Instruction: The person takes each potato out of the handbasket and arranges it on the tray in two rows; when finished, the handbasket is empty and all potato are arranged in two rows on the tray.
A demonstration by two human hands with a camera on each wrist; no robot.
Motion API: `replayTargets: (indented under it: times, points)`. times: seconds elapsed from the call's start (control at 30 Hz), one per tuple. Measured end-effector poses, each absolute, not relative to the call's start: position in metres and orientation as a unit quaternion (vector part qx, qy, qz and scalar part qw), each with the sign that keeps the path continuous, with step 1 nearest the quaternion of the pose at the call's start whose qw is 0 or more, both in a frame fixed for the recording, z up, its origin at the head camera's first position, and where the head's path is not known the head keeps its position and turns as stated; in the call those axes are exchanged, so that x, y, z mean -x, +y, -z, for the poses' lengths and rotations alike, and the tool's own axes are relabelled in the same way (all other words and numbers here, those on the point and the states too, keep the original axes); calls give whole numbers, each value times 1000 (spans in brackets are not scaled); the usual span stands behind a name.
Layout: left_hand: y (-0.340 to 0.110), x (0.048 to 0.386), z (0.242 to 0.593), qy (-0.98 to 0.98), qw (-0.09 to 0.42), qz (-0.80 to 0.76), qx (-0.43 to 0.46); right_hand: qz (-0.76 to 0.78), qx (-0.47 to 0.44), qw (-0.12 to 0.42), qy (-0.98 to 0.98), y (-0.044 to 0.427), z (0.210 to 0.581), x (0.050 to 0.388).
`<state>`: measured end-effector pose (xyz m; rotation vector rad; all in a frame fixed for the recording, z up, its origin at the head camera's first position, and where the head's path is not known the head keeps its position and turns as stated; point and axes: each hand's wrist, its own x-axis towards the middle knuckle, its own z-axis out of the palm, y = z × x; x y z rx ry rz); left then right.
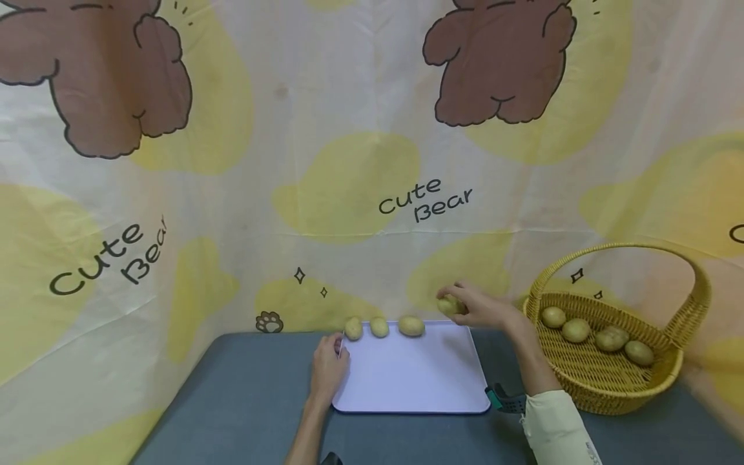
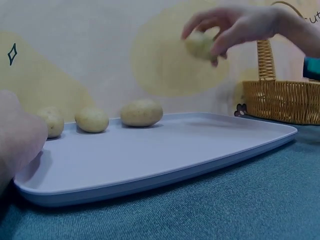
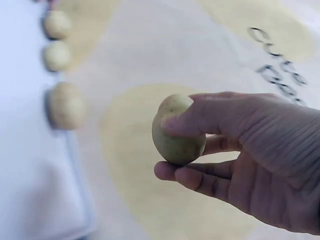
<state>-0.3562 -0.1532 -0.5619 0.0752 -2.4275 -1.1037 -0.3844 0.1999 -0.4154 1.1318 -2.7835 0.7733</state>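
– Biggest first: what's there?

– A bear-print cloth point(image 1: 337, 77) hangs behind a grey-blue table point(image 1: 232, 387). On the table's right stands the basket point(image 1: 599, 399), handle up; the tray point(image 1: 407, 381) lies flat near the middle.

– And the hands?

– The left hand point(image 1: 330, 368) grips the tray's left rim near its far corner, fingers and thumb bent at the edge. The right hand point(image 1: 482, 307) is clamped on the held potato point(image 3: 175, 145), thumb on one side, fingers on the other.

– Where is that potato, exactly?

– In the air, over towards the far right part of the tray, apart from it.

– How far along is this?

– A bit under half, I'd judge. Three potatoes point(image 1: 380, 327) sit in a row along the tray's far edge. One is in hand, and four potatoes point(image 1: 576, 330) lie in the basket, so those five seem the part not yet done.

– Which way does the held one point?

– Its long axis runs roughly side to side, near parallel to the row. The thumb hides some of it, so I can't tell a clear front end. On the tray, the rightmost potato point(image 1: 411, 326) also lies lengthwise along the edge.
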Motion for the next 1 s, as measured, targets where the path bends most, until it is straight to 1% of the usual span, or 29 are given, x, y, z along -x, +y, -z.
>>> replayTargets:
  times: [0.1,0.23,0.3,0.5,0.63,0.87,1.0]
  points:
    - [-154,358,561,-884,239,400,-29,-208,-366,30,-907,190,433,396]
    - [-152,358,562,-883,247,398,-29,-140,-369,77,-916,183,458,406]
    - [-151,357,563,-883,248,396,-29,-117,-361,91,-921,183,468,408]
    - [-150,356,561,-881,267,390,-26,-96,-330,109,-933,182,479,405]
    - [-149,356,561,-881,269,387,-28,-100,-327,97,-935,184,477,402]
    - [-150,357,561,-880,272,388,-18,-124,-289,34,-949,185,469,402]
    - [-150,356,563,-882,266,388,-23,-138,-283,12,-949,187,464,401]
